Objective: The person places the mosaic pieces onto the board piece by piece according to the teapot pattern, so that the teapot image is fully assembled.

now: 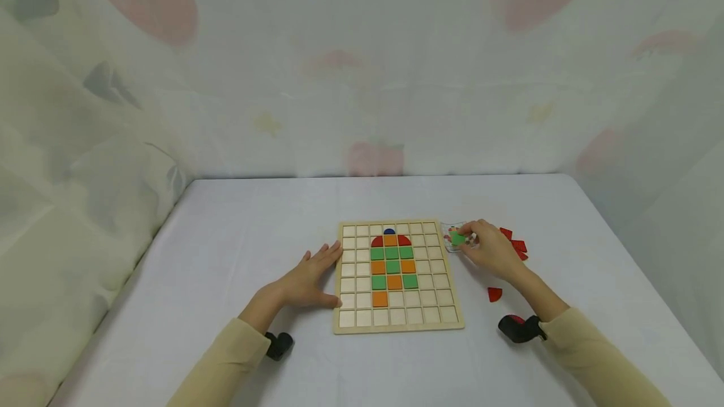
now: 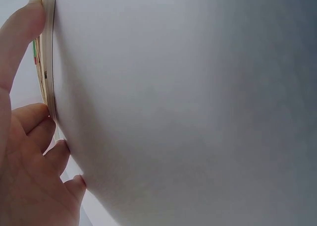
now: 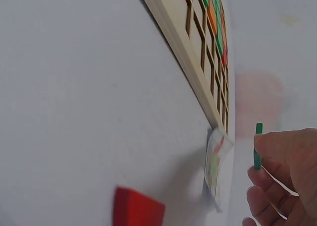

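Observation:
A wooden grid board point(image 1: 398, 276) lies flat on the white table, with orange, green, red and blue tiles set in its middle squares. My left hand point(image 1: 308, 278) rests along the board's left edge, fingers spread, thumb on the near part of that edge. In the left wrist view the thumb point(image 2: 22, 35) touches the board's rim point(image 2: 48, 52). Beyond the board's right edge, my right hand point(image 1: 491, 250) pinches a green square tile point(image 1: 457, 238) between thumb and fingers. The right wrist view shows this green tile point(image 3: 258, 145) edge-on, held above the table.
A printed card point(image 1: 448, 244) lies against the board's upper right edge, partly under the right hand. Several red pieces point(image 1: 518, 245) are grouped right of that hand. One red quarter-round piece point(image 1: 494, 294) lies nearer. Patterned cloth walls point(image 1: 362, 80) stand behind and beside the table.

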Motion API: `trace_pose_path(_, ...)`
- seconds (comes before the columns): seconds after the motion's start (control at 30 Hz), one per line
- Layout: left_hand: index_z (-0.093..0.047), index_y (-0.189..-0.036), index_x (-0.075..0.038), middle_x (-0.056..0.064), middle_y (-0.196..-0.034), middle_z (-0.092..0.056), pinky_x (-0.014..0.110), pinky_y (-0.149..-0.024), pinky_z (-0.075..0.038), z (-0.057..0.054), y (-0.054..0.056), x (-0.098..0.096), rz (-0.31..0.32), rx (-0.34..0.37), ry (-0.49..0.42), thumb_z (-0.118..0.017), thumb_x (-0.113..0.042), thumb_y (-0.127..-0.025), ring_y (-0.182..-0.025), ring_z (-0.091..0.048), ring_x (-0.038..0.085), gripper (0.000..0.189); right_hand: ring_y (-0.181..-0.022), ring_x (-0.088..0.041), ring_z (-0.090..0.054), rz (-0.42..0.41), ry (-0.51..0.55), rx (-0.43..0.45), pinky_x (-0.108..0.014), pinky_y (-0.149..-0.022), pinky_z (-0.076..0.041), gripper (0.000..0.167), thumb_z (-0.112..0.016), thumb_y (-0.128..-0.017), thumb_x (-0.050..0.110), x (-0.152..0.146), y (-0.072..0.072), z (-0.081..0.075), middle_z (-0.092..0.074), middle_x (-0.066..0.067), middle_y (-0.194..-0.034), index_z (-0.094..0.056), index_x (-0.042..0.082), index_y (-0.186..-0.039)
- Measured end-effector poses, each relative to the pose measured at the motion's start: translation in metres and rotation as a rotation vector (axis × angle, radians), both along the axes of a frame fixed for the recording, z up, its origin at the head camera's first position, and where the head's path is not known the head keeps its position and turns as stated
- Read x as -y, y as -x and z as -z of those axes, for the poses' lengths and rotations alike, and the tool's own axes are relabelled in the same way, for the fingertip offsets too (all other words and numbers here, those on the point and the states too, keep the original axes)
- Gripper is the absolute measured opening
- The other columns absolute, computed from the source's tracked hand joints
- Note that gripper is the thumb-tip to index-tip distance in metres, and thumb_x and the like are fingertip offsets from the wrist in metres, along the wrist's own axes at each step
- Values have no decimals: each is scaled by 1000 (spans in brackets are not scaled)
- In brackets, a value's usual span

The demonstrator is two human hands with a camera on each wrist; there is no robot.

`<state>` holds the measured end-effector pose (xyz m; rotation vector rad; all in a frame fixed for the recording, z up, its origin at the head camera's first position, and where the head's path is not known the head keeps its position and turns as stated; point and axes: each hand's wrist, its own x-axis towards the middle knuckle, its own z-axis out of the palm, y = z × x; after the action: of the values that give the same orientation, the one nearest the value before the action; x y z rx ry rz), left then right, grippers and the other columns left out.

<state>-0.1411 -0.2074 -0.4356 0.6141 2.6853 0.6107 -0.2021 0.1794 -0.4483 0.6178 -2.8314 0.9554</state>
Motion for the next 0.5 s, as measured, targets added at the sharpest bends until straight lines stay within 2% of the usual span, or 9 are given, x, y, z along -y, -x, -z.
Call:
trace_pose_path(0.17, -21, -147, -7, 4, -155, -12, 55, -112, -5, 1, 1, 0, -5, 0, 7, -78, -39, -69, -142, -11, 28, 102, -82, -20, -54, -41, -6, -12, -32, -69, -48, 25, -70, -78, 10, 13, -14, 3, -60, -7, -95, -62, 5, -101)
trace_pose_path(0.33, -20, -147, -7, 4, -155, -11, 55, -112, -5, 0, 1, 1, -5, 1, 10, -78, -39, -69, -142, -10, 27, 102, -83, -16, -52, -76, -14, 32, -30, -70, -47, 24, -71, -77, 14, 28, -29, 5, -60, 1, -95, -62, 11, -99)
trace_pose_path(0.5, -20, -147, -7, 4, -155, -11, 55, -112, -5, -1, 0, 0, -4, 7, 3, -78, -39, -69, -142, -10, 28, 102, -77, -13, -49, -117, -4, 64, -25, -66, -45, 23, -72, -76, 14, 43, -43, 2, -59, 3, -93, -62, 12, -97)
